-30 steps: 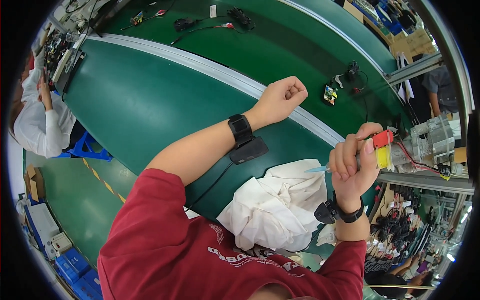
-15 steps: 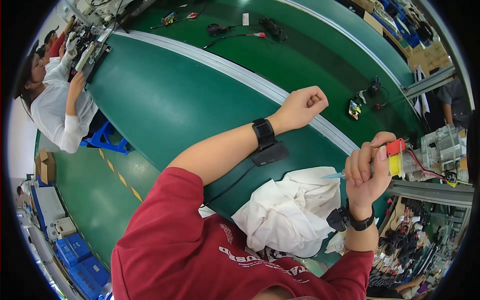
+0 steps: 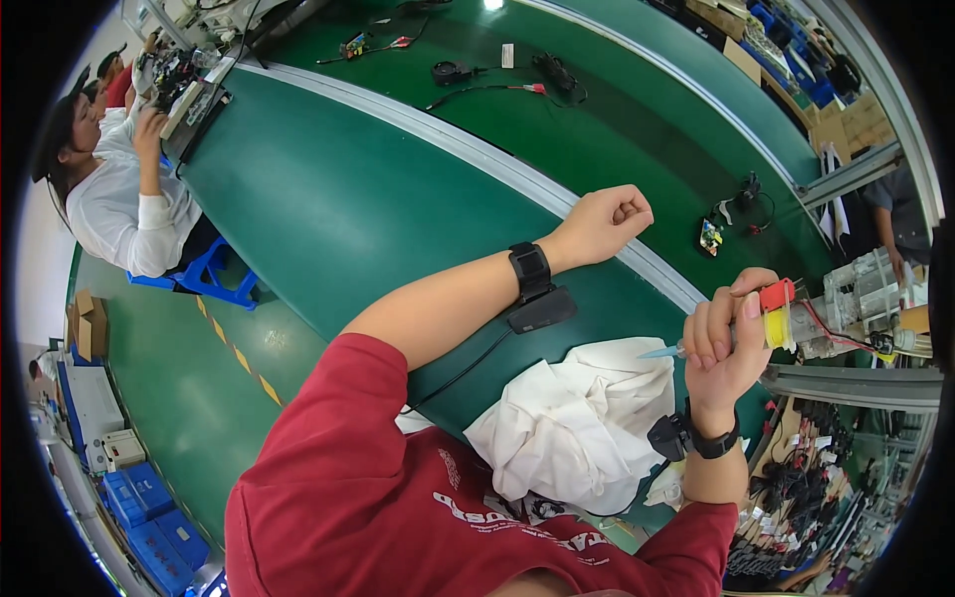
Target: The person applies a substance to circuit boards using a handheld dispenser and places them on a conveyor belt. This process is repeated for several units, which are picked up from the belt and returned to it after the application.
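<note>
My left hand is curled into a loose fist over the metal rail of the green bench. Nothing shows between its fingers. My right hand, at the right, is closed round a slim dispenser with a tapered pale-blue nozzle pointing left. Most of its body is hidden by my fingers. By the fingertips are a red block and a yellow band, next to a clear and grey fixture with red and black wires. I cannot tell whether my fingers touch the block.
A crumpled white cloth lies on the bench before me. Beyond the rail, a small circuit board with leads and a black cable lie on the green belt. A co-worker in white sits at the left on a blue stool.
The view has shifted slightly, so the belt and its items sit a little lower and further right. My hands keep their poses. At the left, the co-worker's arms have moved.
</note>
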`<action>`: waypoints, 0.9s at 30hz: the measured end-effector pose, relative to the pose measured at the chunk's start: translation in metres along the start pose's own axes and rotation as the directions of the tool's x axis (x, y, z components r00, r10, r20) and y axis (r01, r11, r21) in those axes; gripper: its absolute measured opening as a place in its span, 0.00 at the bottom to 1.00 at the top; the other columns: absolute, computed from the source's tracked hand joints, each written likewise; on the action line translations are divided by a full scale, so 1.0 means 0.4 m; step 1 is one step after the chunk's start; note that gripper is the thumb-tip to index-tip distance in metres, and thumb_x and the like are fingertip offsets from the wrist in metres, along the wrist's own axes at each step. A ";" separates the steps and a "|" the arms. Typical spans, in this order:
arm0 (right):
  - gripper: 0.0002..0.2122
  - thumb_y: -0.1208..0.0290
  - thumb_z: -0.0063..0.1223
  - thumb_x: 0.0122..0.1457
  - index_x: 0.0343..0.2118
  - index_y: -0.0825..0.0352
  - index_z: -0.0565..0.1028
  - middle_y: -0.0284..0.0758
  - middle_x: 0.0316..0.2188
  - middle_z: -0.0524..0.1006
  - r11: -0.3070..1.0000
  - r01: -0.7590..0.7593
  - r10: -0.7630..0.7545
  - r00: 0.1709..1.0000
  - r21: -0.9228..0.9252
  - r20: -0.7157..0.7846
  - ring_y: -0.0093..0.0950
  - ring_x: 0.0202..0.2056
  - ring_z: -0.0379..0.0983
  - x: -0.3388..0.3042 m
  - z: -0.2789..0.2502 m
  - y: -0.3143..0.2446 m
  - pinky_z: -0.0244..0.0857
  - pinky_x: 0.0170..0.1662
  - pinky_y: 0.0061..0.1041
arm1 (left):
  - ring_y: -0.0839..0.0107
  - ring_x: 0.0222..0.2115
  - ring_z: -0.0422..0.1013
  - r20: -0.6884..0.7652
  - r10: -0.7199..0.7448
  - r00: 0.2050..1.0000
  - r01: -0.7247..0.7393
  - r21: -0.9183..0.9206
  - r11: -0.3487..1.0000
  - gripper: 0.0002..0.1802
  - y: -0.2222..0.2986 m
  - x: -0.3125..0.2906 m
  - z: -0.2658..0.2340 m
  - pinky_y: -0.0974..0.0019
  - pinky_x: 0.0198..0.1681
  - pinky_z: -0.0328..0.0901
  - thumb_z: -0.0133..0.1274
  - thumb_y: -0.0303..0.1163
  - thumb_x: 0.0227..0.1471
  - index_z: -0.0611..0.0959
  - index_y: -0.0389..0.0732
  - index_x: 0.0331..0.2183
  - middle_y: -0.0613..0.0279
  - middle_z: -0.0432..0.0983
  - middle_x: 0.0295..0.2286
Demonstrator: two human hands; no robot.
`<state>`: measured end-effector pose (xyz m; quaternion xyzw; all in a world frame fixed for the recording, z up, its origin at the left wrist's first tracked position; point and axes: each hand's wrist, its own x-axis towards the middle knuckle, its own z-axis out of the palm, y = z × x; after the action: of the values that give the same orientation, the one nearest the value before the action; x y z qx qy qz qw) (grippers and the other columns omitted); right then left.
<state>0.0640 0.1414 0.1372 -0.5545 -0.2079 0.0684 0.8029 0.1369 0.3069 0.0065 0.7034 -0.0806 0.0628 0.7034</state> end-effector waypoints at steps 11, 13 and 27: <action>0.08 0.67 0.39 0.65 0.37 0.66 0.62 0.24 0.10 0.54 0.999 -0.026 0.026 1.000 0.039 0.015 0.14 0.09 0.46 -0.003 -0.001 -0.008 0.44 0.13 0.17 | 0.83 0.24 0.66 0.069 -0.062 0.996 0.067 -0.072 0.995 0.06 0.007 0.023 -0.035 0.76 0.27 0.65 0.52 0.29 0.54 0.78 0.38 0.34 0.70 0.71 0.24; 0.09 0.64 0.39 0.66 0.37 0.64 0.62 0.22 0.10 0.52 1.000 -0.016 0.017 1.000 0.020 -0.012 0.12 0.09 0.44 -0.004 0.015 -0.014 0.40 0.12 0.15 | 0.81 0.27 0.69 0.003 -0.038 0.999 0.037 0.010 0.999 0.07 0.035 0.047 -0.099 0.74 0.30 0.67 0.50 0.28 0.56 0.79 0.39 0.37 0.67 0.73 0.28; 0.08 0.65 0.39 0.65 0.36 0.65 0.62 0.23 0.10 0.53 0.999 -0.045 0.045 0.999 -0.005 -0.002 0.13 0.09 0.45 0.010 0.062 0.000 0.42 0.12 0.16 | 0.52 0.52 0.63 0.049 0.198 0.979 -0.107 0.949 0.296 0.30 -0.006 0.084 -0.711 0.60 0.57 0.58 0.38 0.16 0.45 0.69 0.36 0.53 0.47 0.66 0.52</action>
<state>0.0576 0.1641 0.1456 -0.5611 -0.1946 0.0852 0.8000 0.1774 0.5903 0.0116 0.9674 -0.0677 0.1919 0.1510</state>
